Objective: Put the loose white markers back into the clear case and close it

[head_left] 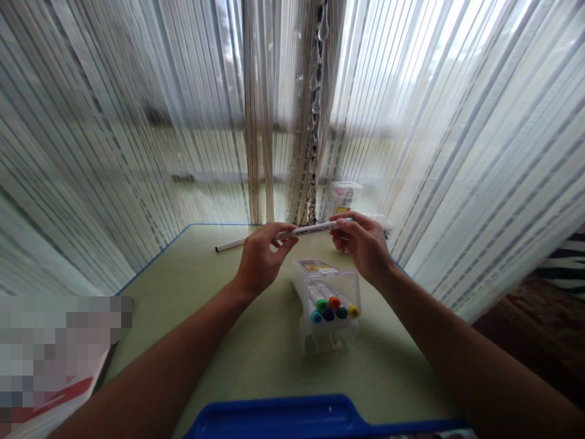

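Observation:
Both my hands hold one white marker [312,230] level above the green table [205,292]. My left hand [261,258] pinches its left end with closed fingers. My right hand [363,244] grips the right end, fingers curled round it. Below the hands a clear plastic case [329,308] lies on its side, with several markers inside whose coloured caps face me. Another white marker [230,246] lies on the table beyond my left hand.
Sheer striped curtains hang close round the table on the left, back and right. A clear container [343,196] stands at the back by the window. A blue plastic rim [283,417] lies at the near edge. Papers [59,402] lie at lower left.

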